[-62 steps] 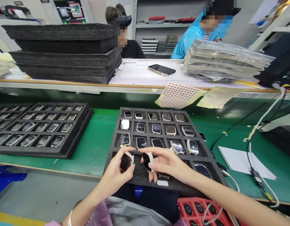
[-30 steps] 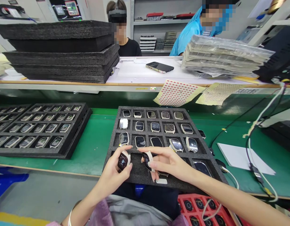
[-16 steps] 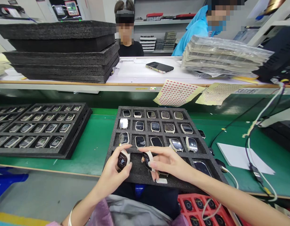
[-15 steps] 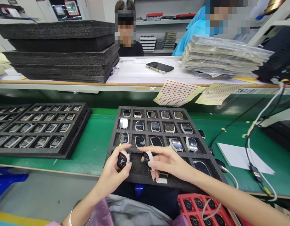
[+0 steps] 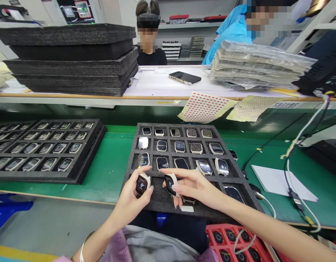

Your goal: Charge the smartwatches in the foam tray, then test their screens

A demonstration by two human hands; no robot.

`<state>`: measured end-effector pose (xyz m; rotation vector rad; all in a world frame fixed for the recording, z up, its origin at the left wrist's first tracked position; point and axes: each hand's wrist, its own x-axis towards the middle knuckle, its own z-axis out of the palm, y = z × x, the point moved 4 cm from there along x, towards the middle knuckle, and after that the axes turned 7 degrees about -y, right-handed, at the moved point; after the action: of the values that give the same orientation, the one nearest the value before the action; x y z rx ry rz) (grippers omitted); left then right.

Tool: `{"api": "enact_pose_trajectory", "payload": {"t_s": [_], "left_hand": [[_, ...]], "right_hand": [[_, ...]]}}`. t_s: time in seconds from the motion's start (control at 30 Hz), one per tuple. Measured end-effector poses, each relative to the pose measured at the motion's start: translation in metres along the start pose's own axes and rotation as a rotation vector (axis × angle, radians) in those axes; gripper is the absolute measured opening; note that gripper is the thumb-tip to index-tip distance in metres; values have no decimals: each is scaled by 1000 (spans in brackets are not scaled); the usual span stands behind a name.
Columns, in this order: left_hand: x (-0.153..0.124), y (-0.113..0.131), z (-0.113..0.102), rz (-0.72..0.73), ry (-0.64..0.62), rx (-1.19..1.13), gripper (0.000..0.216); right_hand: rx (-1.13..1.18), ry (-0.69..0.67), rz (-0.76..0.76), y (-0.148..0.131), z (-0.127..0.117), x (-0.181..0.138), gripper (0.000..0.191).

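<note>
My left hand [image 5: 129,193] is shut on a cream-framed smartwatch body [image 5: 142,185], whose dark screen shows a small lit pattern. My right hand [image 5: 195,185] pinches a second cream-framed smartwatch body [image 5: 170,184] between thumb and fingers, with its dark screen toward me. Both hands hover close together over the front row of a black foam tray [image 5: 159,200]. Several more watch bodies [image 5: 180,146] sit in the tray's cells, and the fingers hide part of one near my right hand.
A second loaded foam tray [image 5: 47,145] lies left on the green bench mat [image 5: 110,171]. Stacked foam trays [image 5: 69,60], a phone [image 5: 184,78] and wrapped packs [image 5: 262,65] occupy the shelf behind. A red tray [image 5: 228,240] sits near my right arm. Two co-workers [image 5: 147,47] stand beyond.
The left-hand watch has turned, and its screen now shows a lit pattern. The right-hand watch has rotated so its screen faces me more fully. The head view has shifted slightly.
</note>
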<state>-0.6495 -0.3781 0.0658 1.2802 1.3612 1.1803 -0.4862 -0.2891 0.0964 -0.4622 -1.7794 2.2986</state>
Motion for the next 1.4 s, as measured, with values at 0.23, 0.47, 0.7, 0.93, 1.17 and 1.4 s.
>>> {"api": "enact_pose_trajectory", "payload": {"t_s": [0.23,0.47,0.7,0.93,1.17,1.4], "left_hand": [[6,-1,4,5,-194,-424,42],[7,0,4,-34,-223,-536,41],[8,-8,4,-15,-249,-540,41],[8,-5,4,-6,-255,-512,40],[7,0,2,-51,-122,-166,47],[4,0,0,-15,-83,28,36]], "right_hand": [[44,2,-7,4,-1,5,43],[38,90,17,5,-6,4,58],[32,97,20,5,-8,4,54],[9,95,13,5,-7,3,54],[6,4,-90,2,1,4,53],[-32,-7,-45,7,2,2,38]]}}
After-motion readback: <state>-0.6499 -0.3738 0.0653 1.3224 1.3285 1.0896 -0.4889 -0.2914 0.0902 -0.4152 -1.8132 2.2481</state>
